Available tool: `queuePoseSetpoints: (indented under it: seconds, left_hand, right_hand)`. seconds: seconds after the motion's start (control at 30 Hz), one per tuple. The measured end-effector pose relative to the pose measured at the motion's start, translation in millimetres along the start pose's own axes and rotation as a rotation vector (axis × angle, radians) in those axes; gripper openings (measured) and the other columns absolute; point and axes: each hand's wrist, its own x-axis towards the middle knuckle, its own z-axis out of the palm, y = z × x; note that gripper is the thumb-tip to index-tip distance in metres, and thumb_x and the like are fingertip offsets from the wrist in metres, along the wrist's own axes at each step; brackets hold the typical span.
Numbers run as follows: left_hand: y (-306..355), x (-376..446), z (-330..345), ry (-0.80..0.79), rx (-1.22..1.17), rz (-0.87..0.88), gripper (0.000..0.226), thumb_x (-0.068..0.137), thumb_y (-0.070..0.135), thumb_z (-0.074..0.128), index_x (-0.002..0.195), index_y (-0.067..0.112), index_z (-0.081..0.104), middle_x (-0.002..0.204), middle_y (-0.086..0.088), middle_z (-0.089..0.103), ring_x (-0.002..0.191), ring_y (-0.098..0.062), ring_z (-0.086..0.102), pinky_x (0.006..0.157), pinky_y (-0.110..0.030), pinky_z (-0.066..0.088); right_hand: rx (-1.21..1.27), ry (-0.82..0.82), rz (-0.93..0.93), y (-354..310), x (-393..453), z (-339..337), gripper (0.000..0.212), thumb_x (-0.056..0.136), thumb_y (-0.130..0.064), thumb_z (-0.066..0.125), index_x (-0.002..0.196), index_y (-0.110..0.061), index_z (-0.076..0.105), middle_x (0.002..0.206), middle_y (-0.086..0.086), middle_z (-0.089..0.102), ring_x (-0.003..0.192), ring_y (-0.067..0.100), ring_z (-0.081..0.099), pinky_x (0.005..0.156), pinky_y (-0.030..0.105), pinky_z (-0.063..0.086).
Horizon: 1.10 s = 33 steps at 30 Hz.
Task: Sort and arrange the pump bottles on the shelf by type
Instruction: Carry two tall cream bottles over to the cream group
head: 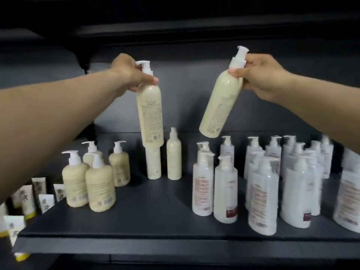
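Note:
My left hand [130, 74] grips the neck of a tall cream pump bottle [150, 114], held upright above the shelf. My right hand [259, 75] grips the neck of a second tall cream bottle [221, 106], tilted with its base toward the left. Beneath them two more tall cream bottles [174, 162] stand at the back middle of the dark shelf [152, 215]; the left one [153, 164] is partly hidden by the held bottle. Several squat cream pump bottles [100, 188] cluster at the left. Several white pump bottles [226, 191] with red labels fill the right side.
Small white tubes [43, 202] with yellow caps stand on a lower level at the far left. The shelf's front edge [175, 248] runs across the bottom. A dark back panel and an upper shelf [175, 32] close in the space above.

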Motion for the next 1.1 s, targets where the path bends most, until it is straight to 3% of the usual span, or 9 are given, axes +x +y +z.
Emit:
queuePoseSetpoints:
  seconds: [0.13,0.23,0.37,0.43,0.5,0.57,0.7,0.93,1.1]
  left_hand:
    - [-47,0,-21,-0.027,0.044,-0.044,0.040,0.063,0.021,0.084,0.093,0.007,0.061,0.101,-0.009,0.066,0.091,-0.023,0.065,0.081,-0.038,0.056]
    - [-81,1,-17,-0.049,0.103,-0.078,0.045,0.062,0.028,0.084,0.094,0.003,0.064,0.094,-0.010,0.065,0.089,-0.026,0.064,0.087,-0.039,0.055]
    - [-115,0,7,-0.122,0.110,-0.123,0.033,0.064,0.028,0.083,0.074,0.006,0.061,0.076,-0.005,0.058,0.073,-0.019,0.055,0.068,-0.030,0.048]
    - [-128,1,24,-0.171,0.074,-0.143,0.029,0.068,0.022,0.080,0.064,0.011,0.054,0.068,0.001,0.053,0.067,-0.012,0.051,0.052,-0.013,0.041]
    - [-141,4,41,-0.221,0.045,-0.153,0.020,0.071,0.015,0.077,0.068,0.010,0.059,0.072,0.003,0.053,0.069,-0.010,0.051,0.046,-0.007,0.037]
    - [-154,6,53,-0.282,0.055,-0.163,0.017,0.070,0.015,0.077,0.080,0.009,0.065,0.081,0.000,0.057,0.076,-0.014,0.054,0.062,-0.016,0.044]
    - [-177,13,69,-0.375,0.015,-0.201,0.040,0.061,0.018,0.082,0.096,0.005,0.069,0.103,-0.009,0.070,0.095,-0.024,0.067,0.090,-0.037,0.054]
    - [-183,19,78,-0.430,-0.039,-0.219,0.034,0.064,0.016,0.083,0.093,0.006,0.066,0.105,-0.014,0.069,0.099,-0.026,0.066,0.092,-0.041,0.053]
    - [-186,21,85,-0.409,-0.033,-0.211,0.027,0.065,0.017,0.083,0.075,0.014,0.057,0.090,-0.005,0.062,0.087,-0.022,0.062,0.089,-0.035,0.053]
  right_hand:
    - [0.036,0.012,0.077,-5,6,69,0.028,0.087,-0.007,0.064,0.114,-0.006,0.059,0.101,0.005,0.066,0.096,0.019,0.066,0.094,0.040,0.053]
    - [0.025,-0.009,0.163,6,15,109,0.026,0.084,-0.007,0.068,0.109,-0.008,0.060,0.104,0.008,0.066,0.104,0.026,0.065,0.096,0.044,0.051]
    - [-0.051,-0.101,0.284,38,20,148,0.041,0.079,-0.008,0.073,0.117,-0.004,0.058,0.114,0.011,0.066,0.103,0.024,0.065,0.092,0.038,0.053]
    - [-0.117,-0.167,0.348,58,22,160,0.049,0.076,-0.012,0.077,0.121,-0.005,0.057,0.118,0.012,0.066,0.103,0.024,0.066,0.092,0.039,0.053]
    - [-0.163,-0.238,0.401,74,24,168,0.052,0.077,-0.012,0.076,0.123,-0.004,0.054,0.117,0.012,0.064,0.103,0.024,0.065,0.089,0.037,0.054]
    - [-0.177,-0.315,0.450,86,24,173,0.054,0.079,-0.008,0.074,0.128,-0.004,0.050,0.114,0.009,0.063,0.103,0.023,0.064,0.085,0.034,0.054]
    - [-0.219,-0.466,0.510,101,26,177,0.043,0.080,-0.004,0.072,0.120,-0.003,0.054,0.104,0.006,0.064,0.096,0.018,0.065,0.073,0.024,0.055]
    - [-0.226,-0.513,0.594,121,32,177,0.039,0.080,0.002,0.070,0.116,-0.002,0.056,0.101,0.002,0.062,0.108,0.021,0.059,0.096,0.034,0.049]
    - [-0.220,-0.494,0.624,124,33,178,0.040,0.079,0.003,0.070,0.115,-0.003,0.053,0.106,0.001,0.060,0.110,0.020,0.057,0.097,0.033,0.047]
